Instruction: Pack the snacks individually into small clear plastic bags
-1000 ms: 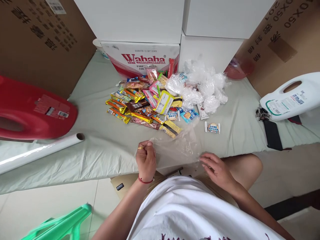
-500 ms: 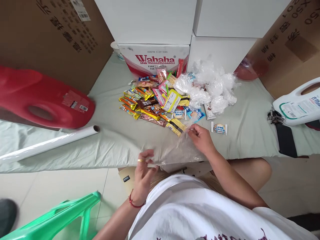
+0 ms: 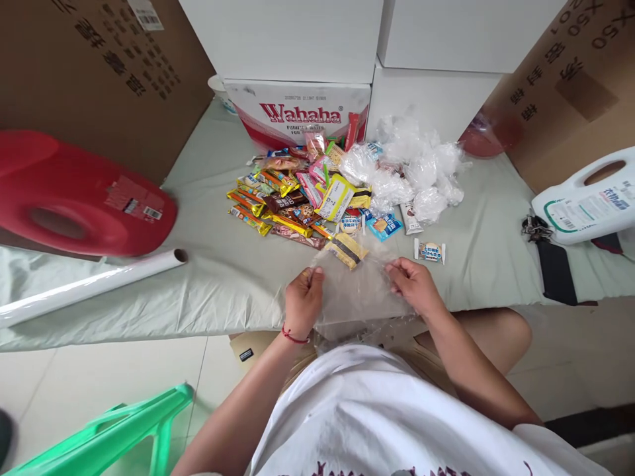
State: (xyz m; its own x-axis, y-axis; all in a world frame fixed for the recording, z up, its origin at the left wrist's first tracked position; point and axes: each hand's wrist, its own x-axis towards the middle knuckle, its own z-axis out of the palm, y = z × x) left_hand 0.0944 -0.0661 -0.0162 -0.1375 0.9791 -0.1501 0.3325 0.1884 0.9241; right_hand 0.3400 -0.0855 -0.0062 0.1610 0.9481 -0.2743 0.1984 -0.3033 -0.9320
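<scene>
Clear plastic bag [image 3: 354, 297] stretched between both hands at the near edge of the counter [image 3: 223, 277], which is covered in pale green cloth. Left hand [image 3: 302, 301] pinches the bag's left edge, fingers curled closed on the film. Right hand [image 3: 414, 285] grips the right edge, fingertips closed on it. Film is see-through, so its outline is hard to trace; the lower part sags over the counter edge toward the lap and blurs into the white shirt [image 3: 397, 416]. Cannot tell if the bag mouth is open.

Yellow-and-brown snack packet [image 3: 347, 249] lies just past the bag's far edge; whether it touches the film is unclear. Snack pile [image 3: 297, 198] sits farther back, wrappers overlapping, print too small to read. Crumpled clear bags [image 3: 417, 172] heaped right of the pile, contents mostly hidden. Single small wrapped biscuit [image 3: 429, 250] lies alone near the right hand.

Wahaha box [image 3: 297, 116] behind the pile, lower part hidden by snacks. Red jug [image 3: 74, 198] on its side at left, cut off by the frame. White roll [image 3: 94, 285] lies along the left counter, end cut off. White detergent jug [image 3: 585, 201] at right, partly cut off. Green stool [image 3: 114, 436] at bottom left, only partly in view.
</scene>
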